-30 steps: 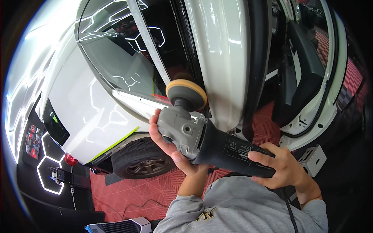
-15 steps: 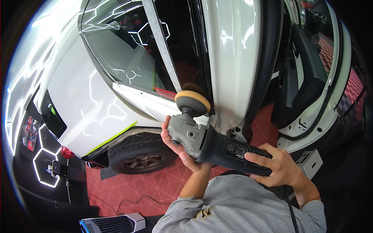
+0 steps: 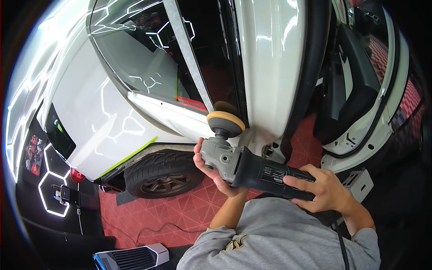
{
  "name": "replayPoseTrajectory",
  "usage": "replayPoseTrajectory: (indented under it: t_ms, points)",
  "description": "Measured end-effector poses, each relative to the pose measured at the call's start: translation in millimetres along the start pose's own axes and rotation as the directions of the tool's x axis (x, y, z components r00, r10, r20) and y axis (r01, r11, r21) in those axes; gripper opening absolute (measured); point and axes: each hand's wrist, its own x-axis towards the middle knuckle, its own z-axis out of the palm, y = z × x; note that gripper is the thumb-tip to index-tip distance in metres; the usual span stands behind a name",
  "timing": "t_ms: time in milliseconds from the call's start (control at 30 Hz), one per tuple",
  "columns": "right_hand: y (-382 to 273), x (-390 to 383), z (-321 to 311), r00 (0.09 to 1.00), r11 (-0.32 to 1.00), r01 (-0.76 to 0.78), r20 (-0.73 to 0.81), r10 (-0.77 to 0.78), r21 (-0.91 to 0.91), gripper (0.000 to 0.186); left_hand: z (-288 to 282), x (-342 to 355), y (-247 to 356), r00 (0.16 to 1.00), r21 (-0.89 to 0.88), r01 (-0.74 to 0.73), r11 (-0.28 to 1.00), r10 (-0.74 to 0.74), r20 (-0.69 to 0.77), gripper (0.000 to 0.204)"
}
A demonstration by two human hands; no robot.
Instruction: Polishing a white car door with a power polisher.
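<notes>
I hold a grey and black power polisher [image 3: 258,171] crosswise. My left hand [image 3: 211,171] is wrapped round its metal head from the left and below. My right hand [image 3: 321,189] grips the rear of the black body, where a cord hangs down. The round yellow-rimmed foam pad [image 3: 225,123] faces upward in the picture, on or very close to the glossy black pillar trim [image 3: 229,67] of a white car; I cannot tell whether it touches. A pale strip [image 3: 189,54] runs along the trim's left side, beside the window [image 3: 135,54].
An open door [image 3: 348,90] is at the right. A wheel [image 3: 164,180] sits below the white body panel [image 3: 76,135] with its green edge strip. A blue-and-black boxy machine [image 3: 130,257] and a loose cable lie on the red tiled floor [image 3: 175,211]. A white step [image 3: 360,184] stands at the right.
The polisher and both hands have shifted a little right in the picture, with the pad now somewhat lower. The grip of both hands is much the same.
</notes>
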Motion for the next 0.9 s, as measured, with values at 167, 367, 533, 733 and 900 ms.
replayPoseTrajectory:
  t_ms: [167,367,533,733,900]
  points:
    - [-4.1,6.9,-11.2,1.0,0.993,-0.019,-0.023,0.022,0.117,0.076,12.7,11.5,5.6,0.999,0.014,-0.036,0.999,0.037,-0.025,0.073]
    - [-19.8,28.6,-19.9,0.992,0.98,0.038,-0.122,-0.014,0.196,0.08,35.7,61.1,27.9,0.994,-0.065,-0.092,0.994,0.096,0.061,0.074]
    - [-22.1,38.8,-24.9,0.982,0.961,0.097,-0.184,-0.05,0.259,0.082,47.9,87.6,50.1,0.979,0.057,-0.102,0.993,0.09,0.185,0.079]
    - [-25.8,52.1,-33.2,0.954,0.949,0.184,-0.279,-0.11,0.254,0.081,74.3,114.5,61.0,0.959,-0.023,-0.174,0.984,0.175,0.224,0.08]
    - [-36.7,71.5,-47.5,0.926,0.918,0.25,-0.352,-0.134,0.309,0.082,104.3,145.9,75.5,0.956,-0.216,-0.196,0.956,0.235,0.174,0.071]
